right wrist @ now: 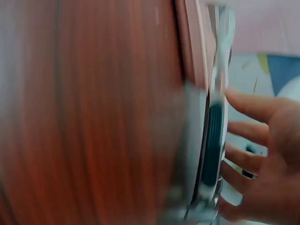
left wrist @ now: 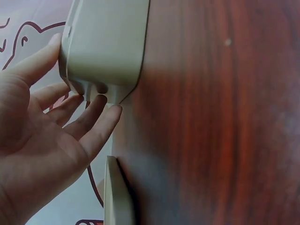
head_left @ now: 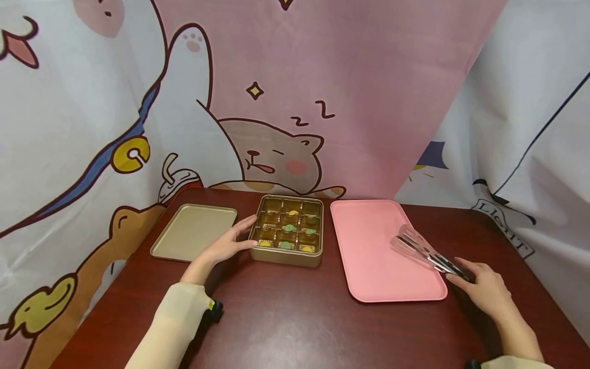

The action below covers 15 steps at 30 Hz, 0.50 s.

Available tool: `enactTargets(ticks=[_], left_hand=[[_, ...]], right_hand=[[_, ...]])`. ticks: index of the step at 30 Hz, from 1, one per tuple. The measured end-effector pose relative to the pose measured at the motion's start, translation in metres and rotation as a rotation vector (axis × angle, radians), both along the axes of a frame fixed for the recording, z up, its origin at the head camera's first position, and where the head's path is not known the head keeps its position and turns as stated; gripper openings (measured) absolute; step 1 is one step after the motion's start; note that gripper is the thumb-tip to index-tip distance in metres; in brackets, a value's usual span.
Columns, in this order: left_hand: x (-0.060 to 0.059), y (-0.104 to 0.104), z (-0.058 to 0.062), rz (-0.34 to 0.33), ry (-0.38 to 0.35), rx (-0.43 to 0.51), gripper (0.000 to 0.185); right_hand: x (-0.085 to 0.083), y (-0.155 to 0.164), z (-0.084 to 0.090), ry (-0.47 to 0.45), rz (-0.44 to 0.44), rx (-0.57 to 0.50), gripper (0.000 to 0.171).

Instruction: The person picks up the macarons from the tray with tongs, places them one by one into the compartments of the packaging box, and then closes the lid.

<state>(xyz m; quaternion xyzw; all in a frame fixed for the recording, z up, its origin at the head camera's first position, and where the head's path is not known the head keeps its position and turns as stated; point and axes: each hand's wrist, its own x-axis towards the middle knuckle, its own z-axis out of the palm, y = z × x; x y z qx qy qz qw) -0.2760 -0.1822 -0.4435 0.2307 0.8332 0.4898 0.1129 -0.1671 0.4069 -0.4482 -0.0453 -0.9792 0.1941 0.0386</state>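
My left hand point(head_left: 225, 245) rests against the left side of a gold tin box point(head_left: 287, 257), thumb at its near corner. In the left wrist view, the fingers point(left wrist: 96, 110) lie loosely spread along the tin's wall. A clear divided insert point(head_left: 269, 219) inside the tin has small green and yellow pieces in several compartments. At the right, my right hand point(head_left: 489, 288) is beside the handle end of metal tongs point(head_left: 435, 260). These have clear, wide tips over a pink tray point(head_left: 369, 251). In the right wrist view, relaxed fingers stand alongside the tongs' dark grip point(right wrist: 213, 143) without curling round it.
A flat gold lid point(head_left: 193, 231) lies left of the tin. The pink tray is to the tin's right, on the dark red wooden table point(head_left: 295, 312). A printed cartoon cloth point(head_left: 369, 102) hangs behind and along the sides of the table.
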Motion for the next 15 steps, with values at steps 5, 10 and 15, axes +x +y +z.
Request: enactTargets(ticks=[5,10,15], left_hand=[[-0.001,-0.003,0.009,-0.001,-0.007,0.023,0.072],[0.0,-0.016,0.018,0.021,-0.01,0.035,0.069],[0.004,-0.044,0.026,0.092,0.032,-0.042,0.067]], right_hand=[[-0.004,-0.051,0.015,0.208,-0.021,-0.057,0.057],[-0.016,-0.117,0.033,0.457,0.178,-0.193,0.049],[-0.025,-0.201,0.037,0.537,0.32,-0.359,0.043]])
